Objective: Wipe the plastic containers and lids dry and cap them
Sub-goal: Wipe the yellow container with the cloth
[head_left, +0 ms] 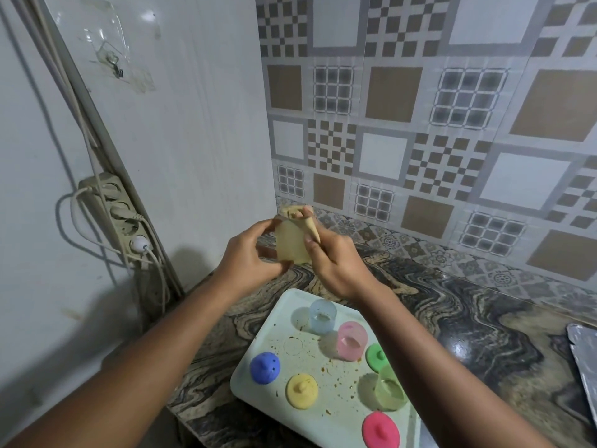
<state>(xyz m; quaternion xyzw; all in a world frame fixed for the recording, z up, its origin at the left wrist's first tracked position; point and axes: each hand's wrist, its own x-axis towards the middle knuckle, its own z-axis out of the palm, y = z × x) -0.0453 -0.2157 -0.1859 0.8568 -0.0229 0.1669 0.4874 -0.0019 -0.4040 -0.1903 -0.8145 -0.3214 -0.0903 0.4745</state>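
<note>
Above the counter, my left hand grips a translucent yellow container by its side. My right hand pinches a beige cloth that is pushed against the container's top. Below my wrists lies a pale tray speckled with crumbs. On it stand a blue container, a pink container and a pale green container, all uncapped. Loose lids lie beside them: blue, yellow, green and pink.
The tray rests on a marbled counter set in a corner with patterned tiles behind. A power strip with plugged cables hangs on the left wall. A silvery tray edge shows at the far right.
</note>
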